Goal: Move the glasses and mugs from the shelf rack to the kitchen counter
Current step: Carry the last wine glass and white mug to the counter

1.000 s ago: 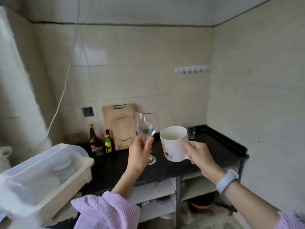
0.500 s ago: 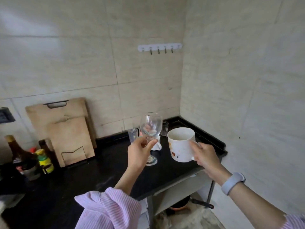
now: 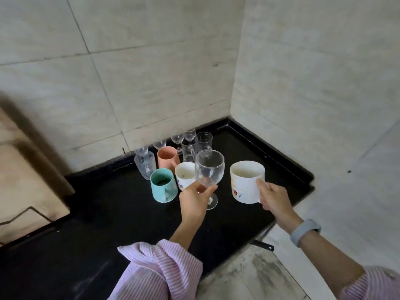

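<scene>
My left hand [image 3: 193, 201] has its grip closed on the stem of a wine glass [image 3: 209, 169], held above the black tabletop [image 3: 108, 213] just beside the teal mug [image 3: 163, 188]. My right hand [image 3: 273, 197] is wrapped round the handle side of a white mug [image 3: 246, 180]. I judge the glass thin, slippery and fragile, best kept by the stem; the mug is heavier and sturdier.

Two walls of large pale beige tiles [image 3: 151, 68] with thin grey grout lines meet in a corner. A glossy black stone table [image 3: 104, 230] with a low raised rim fills that corner. A light wooden cutting board [image 3: 23, 182] leans at the left edge. Below the table's front, grey mottled floor [image 3: 255, 276] shows. Soft daylight, no hard shadows.
</scene>
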Demonstrator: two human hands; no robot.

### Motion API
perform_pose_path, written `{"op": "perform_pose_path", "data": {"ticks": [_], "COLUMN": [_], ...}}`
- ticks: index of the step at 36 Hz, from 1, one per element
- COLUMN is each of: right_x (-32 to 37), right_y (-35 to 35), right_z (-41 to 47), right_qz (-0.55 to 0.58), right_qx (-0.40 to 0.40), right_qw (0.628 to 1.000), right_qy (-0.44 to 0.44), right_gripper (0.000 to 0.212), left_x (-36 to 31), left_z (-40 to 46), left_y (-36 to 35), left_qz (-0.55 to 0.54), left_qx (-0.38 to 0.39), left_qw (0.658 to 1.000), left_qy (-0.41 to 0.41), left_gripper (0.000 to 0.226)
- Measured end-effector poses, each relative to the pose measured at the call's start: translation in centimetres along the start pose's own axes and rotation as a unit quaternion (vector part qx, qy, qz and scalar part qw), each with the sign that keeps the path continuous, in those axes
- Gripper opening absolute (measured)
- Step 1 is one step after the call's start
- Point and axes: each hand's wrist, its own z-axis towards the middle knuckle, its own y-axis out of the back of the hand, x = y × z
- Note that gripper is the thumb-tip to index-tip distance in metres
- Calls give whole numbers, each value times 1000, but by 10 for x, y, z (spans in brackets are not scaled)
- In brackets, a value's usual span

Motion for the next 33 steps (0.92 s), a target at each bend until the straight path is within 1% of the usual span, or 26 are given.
{"op": "perform_pose_path", "data": {"ticks": [4,7,9,13,14,17,19,22,24,29,32,33], "right_x": [-19,-33,-43,-61,-66,-80,-87,-93,-95,-99,-97,-97], "right_y": [-9,-16,-22,-33,-35,-42,-45,-50,-54,-68,-75,-77], "right_z": [53,91,115,164,176,205,222,244,255,271,278,280], "right_qz": [-10,-17,-20,-25,-26,-33,-27,-19,-6,9,8,6], "right_qx": [7,27,43,65,66,67,72,86,94,129,158,165], "right_qw": [1000,999,997,995,994,994,993,992,992,988,983,982], "right_qy": [-27,-43,-54,-77,-78,-78,-85,-86,-86,-86,-89,-92], "right_gripper": [38,37,37,34,36,38,38,37,37,39,39,39], "left_x": [14,29,40,64,70,86,93,102,107,114,116,117], "left_z": [37,64,81,113,120,140,152,166,175,188,195,197], "left_y": [-38,-65,-83,-117,-126,-149,-161,-173,-178,-180,-180,-179], "left_qz": [-16,-15,-4,-12,-10,-3,-1,-2,-8,-25,-27,-30], "left_qx": [-11,-12,-19,-55,-65,-95,-114,-135,-153,-186,-195,-197], "left_qw": [999,998,998,994,993,989,986,983,979,971,971,970], "left_qy": [35,55,62,92,97,112,122,128,131,147,137,138], "left_gripper": [8,14,12,8,10,26,30,19,17,17,28,28]}}
